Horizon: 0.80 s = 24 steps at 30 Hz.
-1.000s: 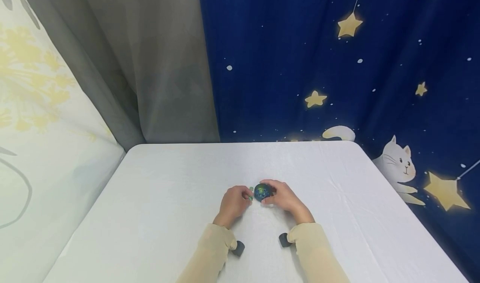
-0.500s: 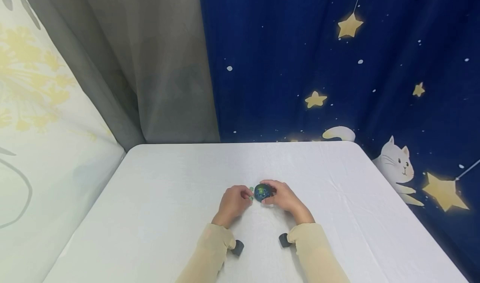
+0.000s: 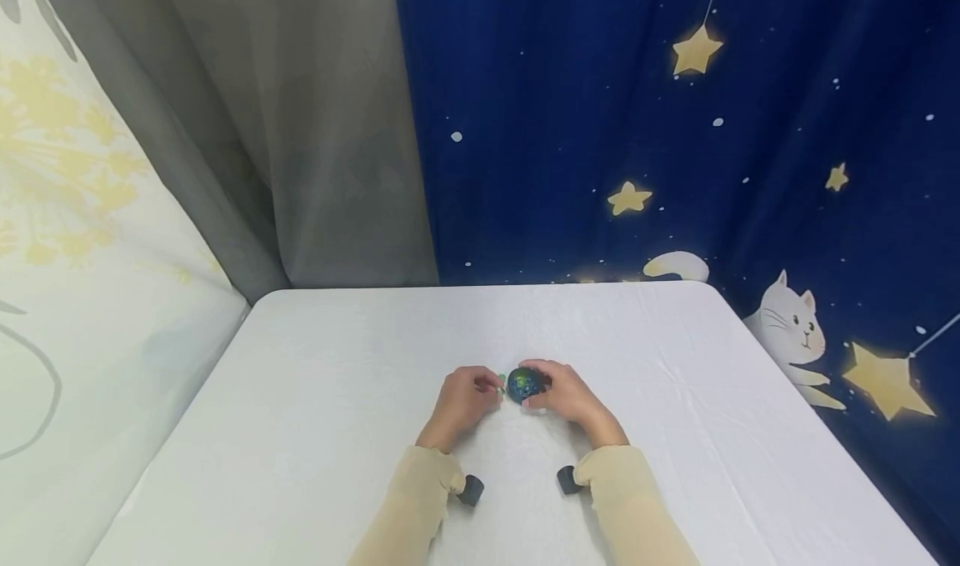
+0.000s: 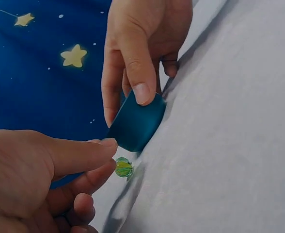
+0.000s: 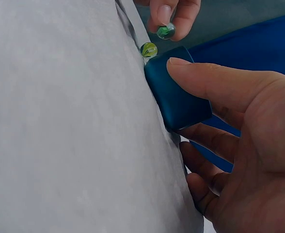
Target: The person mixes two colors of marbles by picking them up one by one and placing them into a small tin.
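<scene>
My right hand (image 3: 561, 391) grips a short, round, dark teal container (image 5: 179, 90), thumb on the near side and fingers behind it. From above, its upper face (image 3: 524, 385) shows green and blue glints; what makes them cannot be told. On the left, my left hand (image 3: 467, 399) pinches a clear marble with a green swirl (image 5: 166, 31) at its thumb and fingertips. Between the left fingertips and the container, a second marble, yellow-green (image 4: 124, 167), rests on the white cloth. The pinched marble is hidden behind the fingers in the left wrist view.
A white-covered table (image 3: 360, 341) spreads out around both hands. Behind it hang a grey curtain (image 3: 345, 132) and a dark blue curtain with stars (image 3: 540, 132). Dark wrist-worn pieces (image 3: 471, 491) jut inward from the sleeves.
My left hand has shifted slightly to the left and away from me, its fingertips drawing closer together round the green marble. My right hand and the container have hardly moved.
</scene>
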Tool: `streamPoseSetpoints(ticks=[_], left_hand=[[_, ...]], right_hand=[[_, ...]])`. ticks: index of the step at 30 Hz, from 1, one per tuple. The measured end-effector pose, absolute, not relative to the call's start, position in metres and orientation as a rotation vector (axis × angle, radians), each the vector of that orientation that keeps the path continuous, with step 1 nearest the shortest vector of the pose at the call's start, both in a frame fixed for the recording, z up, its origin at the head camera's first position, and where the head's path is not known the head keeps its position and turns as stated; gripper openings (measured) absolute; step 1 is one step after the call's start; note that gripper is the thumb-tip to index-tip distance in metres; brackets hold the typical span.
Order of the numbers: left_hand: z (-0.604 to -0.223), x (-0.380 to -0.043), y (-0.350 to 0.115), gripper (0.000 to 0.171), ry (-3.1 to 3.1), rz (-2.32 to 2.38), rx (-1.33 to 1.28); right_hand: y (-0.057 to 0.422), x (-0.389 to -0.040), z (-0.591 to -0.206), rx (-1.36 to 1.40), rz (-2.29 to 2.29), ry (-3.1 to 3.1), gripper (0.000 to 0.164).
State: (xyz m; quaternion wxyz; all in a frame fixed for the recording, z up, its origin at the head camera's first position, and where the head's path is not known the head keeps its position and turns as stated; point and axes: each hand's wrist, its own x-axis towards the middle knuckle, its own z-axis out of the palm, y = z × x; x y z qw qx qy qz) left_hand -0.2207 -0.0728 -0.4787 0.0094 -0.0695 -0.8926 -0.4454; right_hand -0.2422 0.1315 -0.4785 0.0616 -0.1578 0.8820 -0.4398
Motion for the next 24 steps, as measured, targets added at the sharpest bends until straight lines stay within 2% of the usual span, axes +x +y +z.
streamPoseSetpoints(ticks=[24], left_hand=[[-0.479,-0.218,-0.056,0.012,-2.690,-1.493,-0.204]], right_hand=[[0.133,-0.239,-0.476,-0.455,-1.334,2.652,0.060]])
